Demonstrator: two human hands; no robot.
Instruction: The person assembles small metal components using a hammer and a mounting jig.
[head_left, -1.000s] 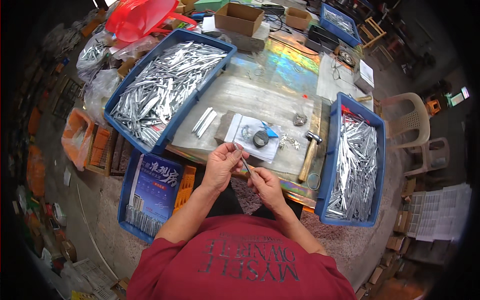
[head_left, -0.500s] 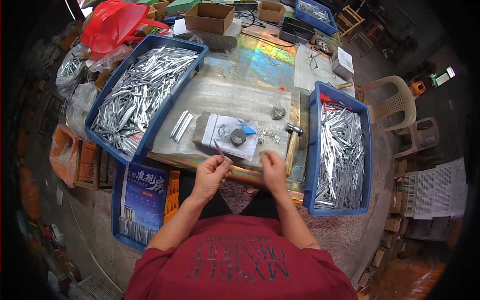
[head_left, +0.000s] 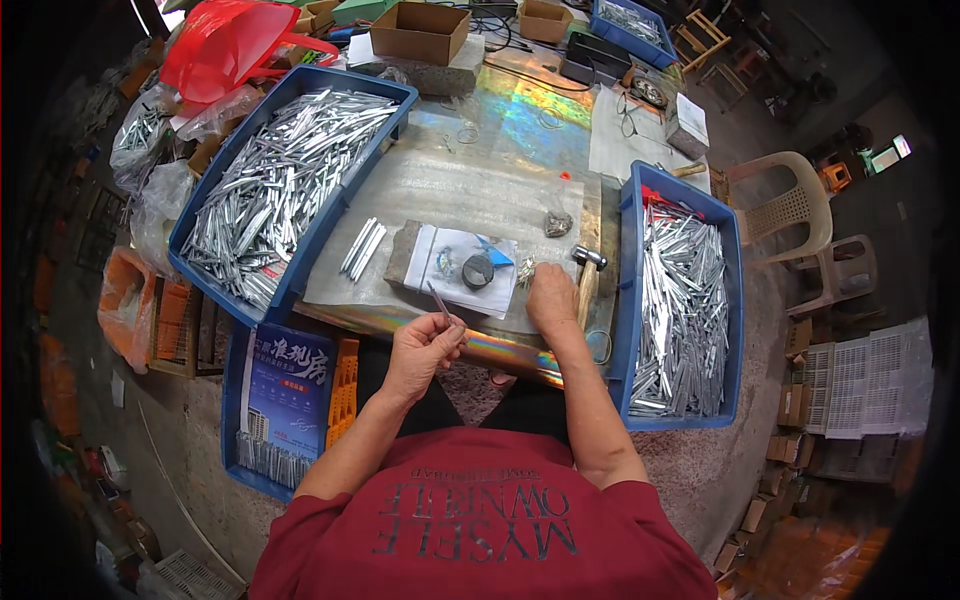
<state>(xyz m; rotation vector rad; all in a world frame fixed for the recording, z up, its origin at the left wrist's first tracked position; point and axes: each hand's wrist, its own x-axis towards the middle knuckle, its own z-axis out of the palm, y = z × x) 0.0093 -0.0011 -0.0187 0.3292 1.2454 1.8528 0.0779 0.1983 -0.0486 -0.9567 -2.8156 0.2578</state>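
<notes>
My left hand [head_left: 422, 347] pinches a thin metal strip [head_left: 438, 299] that points up toward a white sheet [head_left: 455, 262] on the work block. A dark round part [head_left: 477, 270] lies on that sheet. My right hand [head_left: 551, 296] rests on the table edge, fingers down by small metal bits [head_left: 525, 269], next to a hammer [head_left: 586, 276]; whether it holds anything is hidden. Three loose strips [head_left: 361, 247] lie left of the block.
A blue crate of metal strips [head_left: 275, 180] stands at the left, another blue crate [head_left: 682, 296] at the right. A lower blue crate with a printed board [head_left: 284, 388] sits by my left knee. Red bag [head_left: 235, 40], cardboard boxes [head_left: 420, 30] and plastic chairs [head_left: 790, 205] lie farther off.
My hands have separated: the right one went from the strip to the small bits by the hammer, while the left keeps the strip.
</notes>
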